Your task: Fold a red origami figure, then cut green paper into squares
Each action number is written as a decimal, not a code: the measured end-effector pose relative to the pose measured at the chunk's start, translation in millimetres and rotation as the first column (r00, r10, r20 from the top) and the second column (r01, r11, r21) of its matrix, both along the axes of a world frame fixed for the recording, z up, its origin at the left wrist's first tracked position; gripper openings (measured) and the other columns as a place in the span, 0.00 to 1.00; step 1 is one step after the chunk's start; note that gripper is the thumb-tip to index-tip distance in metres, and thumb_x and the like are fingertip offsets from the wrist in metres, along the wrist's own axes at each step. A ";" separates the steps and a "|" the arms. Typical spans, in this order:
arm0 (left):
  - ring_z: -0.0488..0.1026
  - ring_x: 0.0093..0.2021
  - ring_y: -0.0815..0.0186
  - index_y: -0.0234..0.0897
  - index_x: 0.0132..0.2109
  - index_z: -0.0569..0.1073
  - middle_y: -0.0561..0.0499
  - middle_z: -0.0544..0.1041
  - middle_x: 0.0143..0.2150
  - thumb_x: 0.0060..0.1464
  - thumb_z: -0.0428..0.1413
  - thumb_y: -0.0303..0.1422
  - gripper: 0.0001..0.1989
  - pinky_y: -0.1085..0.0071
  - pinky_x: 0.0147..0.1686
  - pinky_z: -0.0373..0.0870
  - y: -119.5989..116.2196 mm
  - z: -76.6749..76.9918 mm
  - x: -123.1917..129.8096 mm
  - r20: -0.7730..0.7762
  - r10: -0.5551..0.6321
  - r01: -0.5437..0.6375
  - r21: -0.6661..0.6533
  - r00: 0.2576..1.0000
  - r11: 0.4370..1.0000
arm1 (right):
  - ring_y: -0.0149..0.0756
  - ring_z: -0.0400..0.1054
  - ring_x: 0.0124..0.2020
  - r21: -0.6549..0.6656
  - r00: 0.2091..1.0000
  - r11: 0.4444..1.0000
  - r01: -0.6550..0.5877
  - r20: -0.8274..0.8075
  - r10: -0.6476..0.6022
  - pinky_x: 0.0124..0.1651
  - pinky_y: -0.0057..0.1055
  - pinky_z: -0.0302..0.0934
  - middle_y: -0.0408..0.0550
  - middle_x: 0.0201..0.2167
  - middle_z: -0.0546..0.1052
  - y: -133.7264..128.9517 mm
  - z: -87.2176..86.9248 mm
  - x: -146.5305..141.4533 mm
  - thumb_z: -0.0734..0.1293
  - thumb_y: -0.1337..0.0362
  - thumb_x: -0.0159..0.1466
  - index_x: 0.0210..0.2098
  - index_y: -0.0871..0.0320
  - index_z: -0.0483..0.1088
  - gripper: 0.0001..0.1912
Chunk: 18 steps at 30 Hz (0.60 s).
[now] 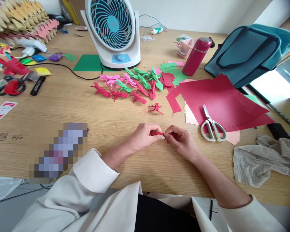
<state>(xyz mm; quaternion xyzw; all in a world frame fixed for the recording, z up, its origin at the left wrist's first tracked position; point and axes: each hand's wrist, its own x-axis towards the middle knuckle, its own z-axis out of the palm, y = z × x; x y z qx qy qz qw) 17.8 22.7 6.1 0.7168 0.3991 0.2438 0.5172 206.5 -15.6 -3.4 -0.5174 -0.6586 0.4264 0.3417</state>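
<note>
A narrow folded strip of red paper [157, 133] is stretched between my two hands, just above the wooden table. My left hand [145, 135] pinches its left end between thumb and fingers. The other end sits in the closed fingers of my right hand [182, 140], which cover part of it. Beyond my hands lies a small red folded paper figure [155, 108]. Farther back is a group of folded paper figures in red, green [142, 77] and pink. White-handled scissors [211, 125] rest to the right of my right hand, partly on red paper sheets [222, 101].
A white fan [113, 29] stands at the back, its black cord running left. At the right are a red flask [197, 56], a teal bag [248, 51] and a crumpled cloth [258, 158]. A black marker [38, 85] lies left; a blurred-out object [60, 151] is near my left forearm.
</note>
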 end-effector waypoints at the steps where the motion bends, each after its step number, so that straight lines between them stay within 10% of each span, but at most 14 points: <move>1: 0.63 0.26 0.73 0.33 0.30 0.73 0.57 0.68 0.24 0.54 0.59 0.36 0.11 0.75 0.27 0.58 -0.2 -0.3 0.0 -0.001 0.001 -0.001 -0.013 1.000 1.000 | 0.29 0.59 0.24 0.016 1.000 1.000 0.008 0.000 -0.008 0.28 0.28 0.53 0.41 0.22 0.68 -0.3 -0.7 -0.3 0.64 0.59 0.66 0.30 0.58 0.68 0.11; 18: 0.66 0.28 0.71 0.34 0.31 0.73 0.55 0.72 0.27 0.56 0.54 0.33 0.09 0.76 0.29 0.60 2.5 1.8 -4.0 -0.062 0.037 -0.028 0.151 0.997 0.988 | 0.27 0.49 0.22 -0.005 0.991 0.999 0.040 0.126 -0.039 0.24 0.27 0.44 0.38 0.19 0.60 0.7 2.8 6.0 0.64 0.53 0.66 0.27 0.58 0.67 0.17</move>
